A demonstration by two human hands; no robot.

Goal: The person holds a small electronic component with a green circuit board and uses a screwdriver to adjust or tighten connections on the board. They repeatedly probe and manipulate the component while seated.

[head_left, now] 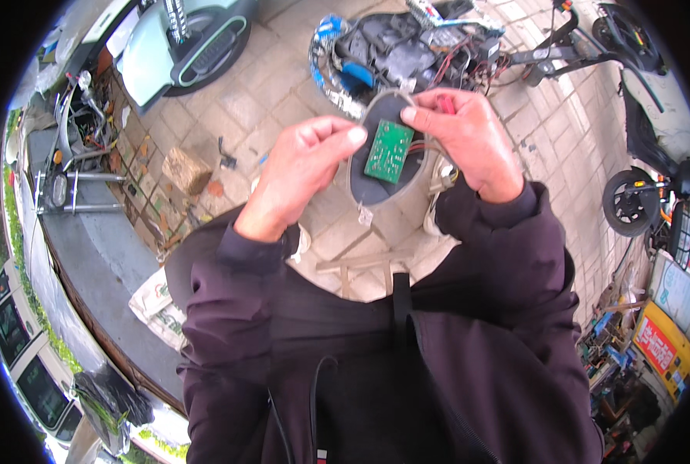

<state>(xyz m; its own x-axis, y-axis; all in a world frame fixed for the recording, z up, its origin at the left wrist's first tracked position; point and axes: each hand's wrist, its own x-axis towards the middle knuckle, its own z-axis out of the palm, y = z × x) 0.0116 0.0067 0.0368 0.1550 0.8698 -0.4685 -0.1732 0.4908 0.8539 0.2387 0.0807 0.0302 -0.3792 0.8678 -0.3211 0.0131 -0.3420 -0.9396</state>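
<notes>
An oval dark-grey shell (369, 190) with a pale rim is held up in front of me between both hands. On it lies a green circuit board (396, 147), solder side showing, with reddish wires (419, 146) running out to its right. Thumb and curled fingers of my left hand (291, 170) pinch the shell's left edge, close to the board. My right hand (476, 143) grips the upper right edge with thumb and fingers. Something small and red (446, 104) shows at those right fingers; its kind I cannot make out.
Beyond my hands a partly dismantled vehicle with blue panels and exposed wires (407, 58) lies on the paving. A wooden block (187, 171) sits to the left, below a pale green vehicle shell (148, 58). At right stand a black-wheeled scooter (631, 203) and a yellow box (662, 348).
</notes>
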